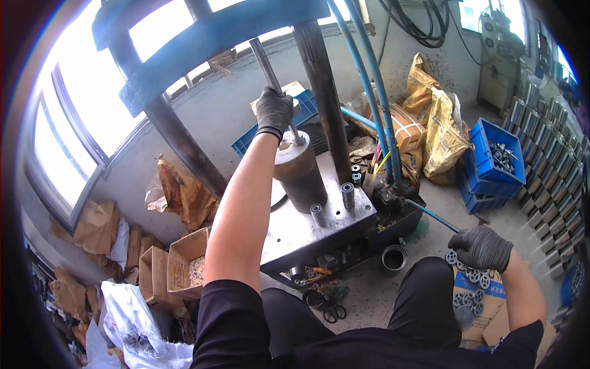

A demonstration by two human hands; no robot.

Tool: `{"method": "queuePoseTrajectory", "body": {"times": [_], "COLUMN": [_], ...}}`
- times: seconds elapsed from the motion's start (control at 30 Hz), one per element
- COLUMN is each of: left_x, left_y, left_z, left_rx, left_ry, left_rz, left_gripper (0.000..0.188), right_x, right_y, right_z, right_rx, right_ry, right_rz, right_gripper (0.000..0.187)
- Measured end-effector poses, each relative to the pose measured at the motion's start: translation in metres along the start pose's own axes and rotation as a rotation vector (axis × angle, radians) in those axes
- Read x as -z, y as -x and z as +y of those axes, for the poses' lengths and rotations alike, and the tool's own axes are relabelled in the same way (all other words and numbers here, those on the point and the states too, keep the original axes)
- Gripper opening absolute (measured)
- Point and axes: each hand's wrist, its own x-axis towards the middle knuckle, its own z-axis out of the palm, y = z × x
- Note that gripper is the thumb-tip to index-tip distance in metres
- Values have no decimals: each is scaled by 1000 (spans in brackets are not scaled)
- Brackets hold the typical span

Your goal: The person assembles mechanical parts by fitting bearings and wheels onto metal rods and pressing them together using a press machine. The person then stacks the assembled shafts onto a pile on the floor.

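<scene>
My left hand [275, 112], in a dark grey knitted glove, is closed around a slanted metal rod [263, 60] between the posts of a blue-topped press [227, 40]. Below it, the rod's lower end meets a fitting on top of a thick metal cylinder [301, 178], which stands on the steel press table [279, 243]. My right hand [482, 248], gloved alike, is wrapped around the end of a thin blue lever [432, 216] running from the machine's right side. Small ribbed metal sleeves [348, 195] stand upright on the table, right of the cylinder.
Blue crates [496, 157] of metal parts and stacked metal pieces [541, 178] stand at the right. Wheel-shaped parts [470, 277] lie on cardboard by my right arm. A metal pot [393, 259] and scissors [334, 313] are on the floor. Cardboard boxes [178, 264] sit at left.
</scene>
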Motion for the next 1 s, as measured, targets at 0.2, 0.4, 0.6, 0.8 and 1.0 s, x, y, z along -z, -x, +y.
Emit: {"method": "queuePoseTrajectory", "body": {"times": [0.2,0.4,0.6,0.8,1.0], "left_x": [-2,-1,-3,0,-4], "left_y": [0,3,3,2,5], "left_z": [-2,-2,2,-8,6], "left_rx": [2,12,20,40,5], "left_ry": [-13,-6,6,18,1], "left_rz": [5,5,3,15,-11], "left_gripper": [30,29,30,31,30], "right_x": [7,9,8,69,107], "right_y": [3,-5,1,-99,-167], "right_z": [-9,-10,-7,-20,7], "right_rx": [-35,-17,-43,166,119], "right_ry": [59,-40,57,113,71], "right_rz": [-147,111,-107,922,1107], "right_gripper": [30,28,29,11,22]}}
